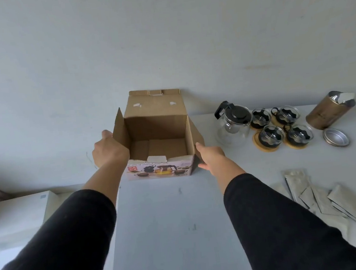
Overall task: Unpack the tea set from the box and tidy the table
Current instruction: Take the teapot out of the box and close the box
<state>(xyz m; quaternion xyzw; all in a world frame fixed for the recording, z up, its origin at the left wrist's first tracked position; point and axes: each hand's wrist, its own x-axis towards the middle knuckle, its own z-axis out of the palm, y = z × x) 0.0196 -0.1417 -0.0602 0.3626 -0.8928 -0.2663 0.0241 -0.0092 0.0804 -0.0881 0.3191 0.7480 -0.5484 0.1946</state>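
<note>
Black sleeves [59, 240] lead to both hands at the open brown cardboard box [158, 136] on the white table [172, 222]. Left hand [109, 151] grips the left flap; right hand [210, 156] lies flat-fingered against the right side. Glass teapot [233, 125] and four glass cups [280, 128] stand right (already unpacked).

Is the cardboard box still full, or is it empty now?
Empty: the open cardboard box shows only its bare cardboard floor inside.
</note>
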